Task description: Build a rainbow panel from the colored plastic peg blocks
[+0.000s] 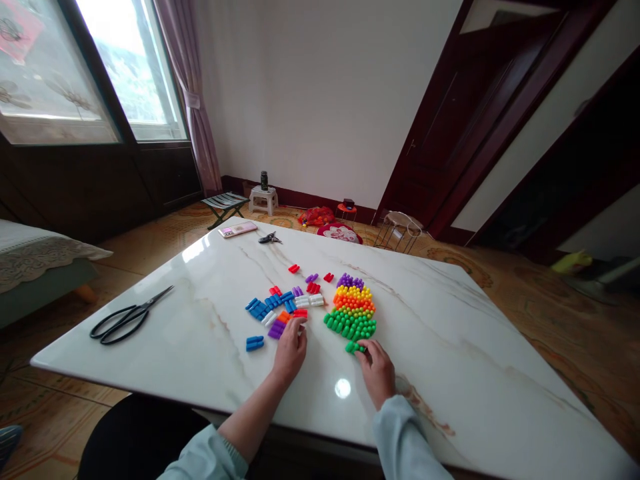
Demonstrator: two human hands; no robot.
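A joined block of small plastic pegs (353,309) lies on the white marble table (450,347), in rows of purple, yellow, orange and green. My right hand (376,370) rests at its near edge, fingers pinched on a green piece (353,347). Left of the block lies a loose scatter of blue, white, red, purple and orange pieces (283,303). My left hand (291,347) reaches into the scatter's near side, its fingertips closed on a small white piece (301,327). Two blue pieces (255,343) lie apart, left of that hand.
Black scissors (129,317) lie at the table's left. A pink phone (237,229) and keys (269,238) sit at the far corner. On the floor beyond are a folding stool (225,203), a white stool with a bottle (263,195) and toys. A bed edge (35,260) is left.
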